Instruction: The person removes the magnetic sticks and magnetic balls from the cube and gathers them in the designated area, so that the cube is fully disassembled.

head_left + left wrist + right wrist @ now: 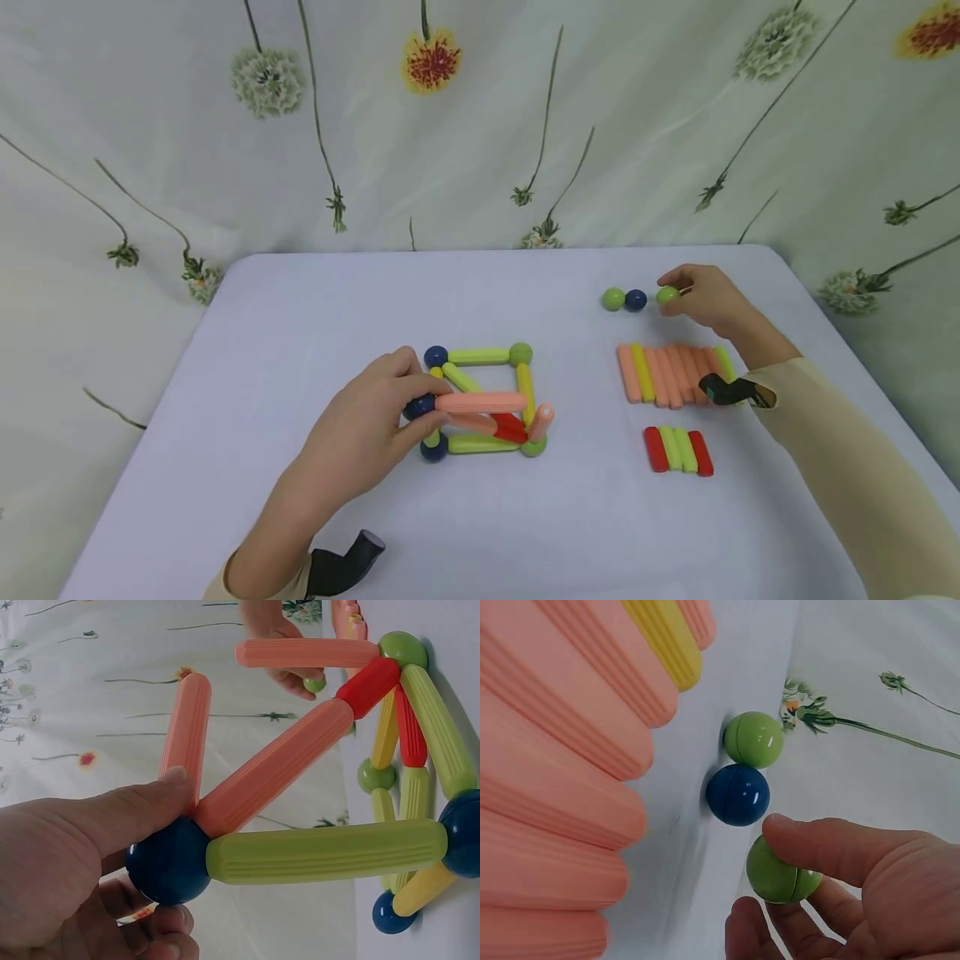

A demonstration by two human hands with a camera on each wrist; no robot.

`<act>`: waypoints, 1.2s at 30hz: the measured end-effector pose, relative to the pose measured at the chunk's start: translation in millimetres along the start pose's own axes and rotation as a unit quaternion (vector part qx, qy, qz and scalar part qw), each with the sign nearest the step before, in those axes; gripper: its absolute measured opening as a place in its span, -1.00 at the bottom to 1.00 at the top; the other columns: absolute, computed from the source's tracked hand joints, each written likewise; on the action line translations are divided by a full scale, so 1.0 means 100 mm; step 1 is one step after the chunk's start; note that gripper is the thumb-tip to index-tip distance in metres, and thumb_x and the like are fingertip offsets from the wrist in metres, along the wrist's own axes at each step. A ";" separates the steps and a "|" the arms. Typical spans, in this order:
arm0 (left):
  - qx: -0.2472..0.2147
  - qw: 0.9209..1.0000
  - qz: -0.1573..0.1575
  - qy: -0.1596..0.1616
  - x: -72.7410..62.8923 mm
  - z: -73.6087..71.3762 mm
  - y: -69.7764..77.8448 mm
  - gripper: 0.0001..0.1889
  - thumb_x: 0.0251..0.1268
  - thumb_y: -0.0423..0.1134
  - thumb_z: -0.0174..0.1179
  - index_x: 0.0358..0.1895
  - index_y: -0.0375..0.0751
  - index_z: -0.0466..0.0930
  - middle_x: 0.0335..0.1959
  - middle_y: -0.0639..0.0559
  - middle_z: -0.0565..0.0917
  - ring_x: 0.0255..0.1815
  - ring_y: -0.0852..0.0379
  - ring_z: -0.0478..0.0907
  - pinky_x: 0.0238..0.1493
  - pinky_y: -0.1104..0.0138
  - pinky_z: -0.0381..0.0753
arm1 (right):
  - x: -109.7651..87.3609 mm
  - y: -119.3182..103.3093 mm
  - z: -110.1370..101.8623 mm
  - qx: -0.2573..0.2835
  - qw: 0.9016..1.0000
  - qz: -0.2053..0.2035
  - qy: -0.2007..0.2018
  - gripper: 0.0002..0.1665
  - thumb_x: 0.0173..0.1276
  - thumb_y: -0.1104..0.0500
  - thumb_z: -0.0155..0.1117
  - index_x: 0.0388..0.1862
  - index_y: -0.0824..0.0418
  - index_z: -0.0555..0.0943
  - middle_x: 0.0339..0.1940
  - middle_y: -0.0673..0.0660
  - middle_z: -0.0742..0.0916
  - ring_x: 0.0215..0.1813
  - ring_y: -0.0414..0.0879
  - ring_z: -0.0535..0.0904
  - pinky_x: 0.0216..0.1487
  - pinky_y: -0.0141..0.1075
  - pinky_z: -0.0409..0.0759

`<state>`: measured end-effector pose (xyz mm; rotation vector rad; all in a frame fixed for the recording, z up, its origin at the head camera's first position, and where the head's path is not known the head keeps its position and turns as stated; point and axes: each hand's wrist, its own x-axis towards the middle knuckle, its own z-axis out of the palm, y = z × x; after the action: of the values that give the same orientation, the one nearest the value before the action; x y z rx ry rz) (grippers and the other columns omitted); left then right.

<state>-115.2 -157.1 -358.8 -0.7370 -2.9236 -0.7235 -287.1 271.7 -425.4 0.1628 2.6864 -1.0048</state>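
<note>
Holding a blue ball [417, 407] in the left hand [367, 410] and a green ball [667, 295] in the right hand [708, 298].
Pinching the blue ball left of the middle of the head view, up off the white bench [300, 308], with the left thumb [142, 799] across the end of a pink stick [483, 402] pointing right. Joined from that ball by a green stick [326, 851] to a stick-and-ball shape [480, 357] on the bench, with one more pink stick [540, 422] standing up at its lower right corner. At the upper right, pinching the green ball with thumb and fingers [748, 934], near a second blue ball [635, 300] touching a second green ball [613, 299], and higher in the frame than a row of long pink, yellow and green sticks [663, 375] and a row of short red and green sticks [678, 451].
</note>
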 end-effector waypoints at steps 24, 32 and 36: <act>0.013 1.000 0.012 0.007 -0.05 0.03 0.00 -0.75 0.08 -0.18 0.47 -0.14 -0.04 0.74 -0.41 0.22 0.36 -0.40 0.25 0.26 -0.48 0.43 0.36 | 0.37 0.16 0.22 -0.008 0.999 0.046 -0.007 -0.42 0.26 0.34 0.32 0.25 0.36 0.37 0.23 0.39 0.43 0.08 0.21 0.37 0.19 0.06 0.42; 0.020 1.000 0.017 0.013 -0.04 0.01 0.00 -0.74 0.07 -0.16 0.48 -0.14 -0.04 0.74 -0.41 0.22 0.35 -0.40 0.26 0.26 -0.48 0.43 0.36 | 0.36 0.16 0.21 -0.006 0.999 0.048 -0.002 -0.39 0.27 0.31 0.34 0.26 0.33 0.36 0.23 0.37 0.42 0.12 0.22 0.36 0.21 0.12 0.38; 0.023 0.999 0.018 0.016 -0.03 0.00 -0.01 -0.75 0.07 -0.17 0.48 -0.14 -0.03 0.74 -0.41 0.22 0.35 -0.41 0.25 0.26 -0.48 0.43 0.36 | 0.36 0.15 0.19 -0.013 0.998 0.055 0.000 -0.37 0.28 0.28 0.35 0.28 0.33 0.34 0.24 0.38 0.42 0.14 0.25 0.35 0.21 0.16 0.38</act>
<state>-112.7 -158.6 -359.8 -0.7659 -2.8805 -0.6563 -314.7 271.2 -459.0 0.3008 2.6566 -0.9356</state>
